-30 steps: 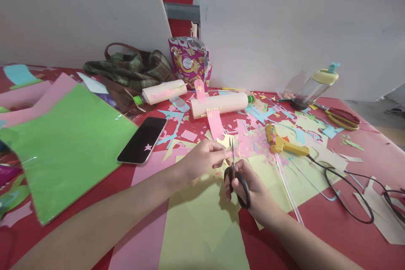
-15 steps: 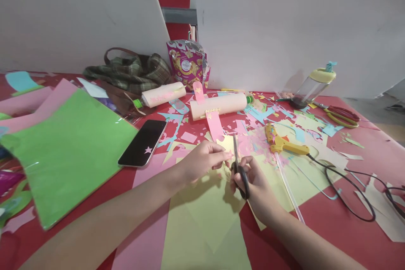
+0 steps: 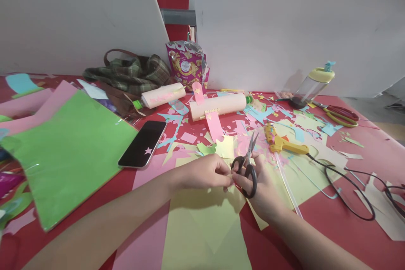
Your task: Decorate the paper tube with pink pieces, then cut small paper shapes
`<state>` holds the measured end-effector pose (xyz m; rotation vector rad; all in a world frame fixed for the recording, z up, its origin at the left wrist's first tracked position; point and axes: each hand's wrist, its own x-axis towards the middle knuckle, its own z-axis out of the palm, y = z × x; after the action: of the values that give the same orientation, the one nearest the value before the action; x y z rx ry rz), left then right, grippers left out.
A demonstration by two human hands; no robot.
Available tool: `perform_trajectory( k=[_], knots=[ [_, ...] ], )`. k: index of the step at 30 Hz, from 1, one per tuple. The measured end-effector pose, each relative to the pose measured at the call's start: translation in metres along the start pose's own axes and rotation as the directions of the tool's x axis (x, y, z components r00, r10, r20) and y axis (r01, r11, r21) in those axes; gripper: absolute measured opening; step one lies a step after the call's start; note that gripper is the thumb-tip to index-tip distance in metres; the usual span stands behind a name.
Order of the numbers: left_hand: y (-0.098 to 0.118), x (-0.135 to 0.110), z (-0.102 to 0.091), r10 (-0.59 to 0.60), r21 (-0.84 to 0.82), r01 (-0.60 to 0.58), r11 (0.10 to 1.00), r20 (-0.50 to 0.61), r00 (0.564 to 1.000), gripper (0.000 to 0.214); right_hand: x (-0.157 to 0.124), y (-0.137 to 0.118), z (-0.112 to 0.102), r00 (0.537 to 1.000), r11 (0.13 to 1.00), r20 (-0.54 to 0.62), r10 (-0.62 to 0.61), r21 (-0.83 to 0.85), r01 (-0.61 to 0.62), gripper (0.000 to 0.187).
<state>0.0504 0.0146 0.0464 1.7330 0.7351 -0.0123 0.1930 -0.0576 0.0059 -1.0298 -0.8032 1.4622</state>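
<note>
Black-handled scissors [image 3: 251,152] hang in my right hand [image 3: 261,185], their blades slightly apart and pointing up and away from me. My left hand [image 3: 210,173] is closed in a pinch, its fingertips meeting those of my right hand. Whatever lies between those fingertips is too small and covered to make out. Below both hands lie pale yellow paper sheets [image 3: 205,228] over a pink sheet [image 3: 142,236]. Just beyond the left hand are a pale yellow cut piece [image 3: 225,147] and a green scrap [image 3: 206,149].
A phone [image 3: 143,143] with a pink star on it lies left, beside a green packet [image 3: 69,152]. Paper-wrapped bottles [image 3: 218,106] lie behind the hands. To the right are a yellow glue gun [image 3: 286,141] with its cord, a clear jar [image 3: 311,88] and red-handled scissors [image 3: 343,114].
My hands have come together at the fingertips. The scissors have turned in my right hand, blades opening and tilting right. The small pink piece in my left fingers is hidden now.
</note>
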Motion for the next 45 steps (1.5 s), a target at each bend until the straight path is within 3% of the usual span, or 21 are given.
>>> perform_trajectory(
  k=[8, 25, 33, 41, 45],
  knots=[
    [-0.0036, 0.0018, 0.0005, -0.005, 0.020, 0.005, 1.000, -0.022, 1.000, 0.025, 0.0014, 0.0001, -0.0012, 1.000, 1.000, -0.016, 0.004, -0.012, -0.004, 0.036],
    [0.0032, 0.0037, 0.0008, -0.007, 0.032, 0.015, 0.999, -0.235, 0.972, 0.023, 0.0021, -0.0026, 0.0004, 0.998, 0.998, -0.066, -0.023, -0.062, 0.019, 0.037],
    [-0.0030, 0.0066, -0.0036, -0.014, -0.028, 0.004, 1.000, -0.385, 0.923, 0.027, 0.0047, -0.0022, -0.0001, 0.990, 0.998, -0.130, -0.047, -0.056, 0.040, 0.034],
    [-0.0012, 0.0066, 0.0005, 0.049, 0.063, -0.038, 0.997, -0.193, 0.980, 0.032, 0.0043, -0.0011, -0.0009, 0.989, 0.998, -0.138, -0.060, -0.025, 0.057, 0.033],
    [-0.0010, 0.0065, 0.0025, 0.054, 0.090, -0.039, 0.995, -0.166, 0.985, 0.033, 0.0044, -0.0010, -0.0005, 0.989, 0.999, -0.136, -0.050, -0.012, 0.049, 0.033]
  ],
)
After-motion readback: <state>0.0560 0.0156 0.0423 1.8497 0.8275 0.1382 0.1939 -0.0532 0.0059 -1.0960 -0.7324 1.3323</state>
